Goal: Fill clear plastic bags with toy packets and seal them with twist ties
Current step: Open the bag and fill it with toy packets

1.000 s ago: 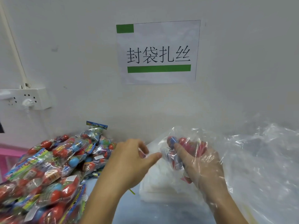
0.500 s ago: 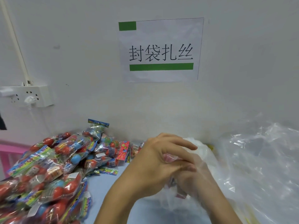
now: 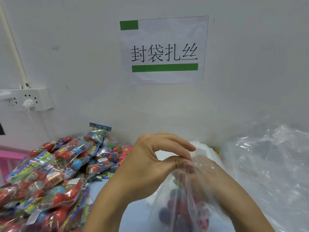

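Note:
A clear plastic bag point(image 3: 182, 208) hangs in front of me with red and blue toy packets point(image 3: 172, 203) showing dimly inside its lower part. My left hand point(image 3: 150, 163) sits at the bag's gathered top, its thumb pressed against the plastic and its fingers arched over it. My right hand point(image 3: 207, 173) lies under a film of the same plastic, fingers curled at the bag's neck where it meets the left thumb. No twist tie is visible.
A big heap of loose toy packets point(image 3: 50, 173) covers the table's left side. Crumpled clear plastic point(image 3: 270, 158) fills the right. A white stack point(image 3: 205, 148) lies behind the hands, against the wall with a paper sign point(image 3: 163, 49) and power strip point(image 3: 28, 99).
My left hand moved right and closed onto the bag's top, joining the right hand. The packets sank from the right hand's level down into the bag.

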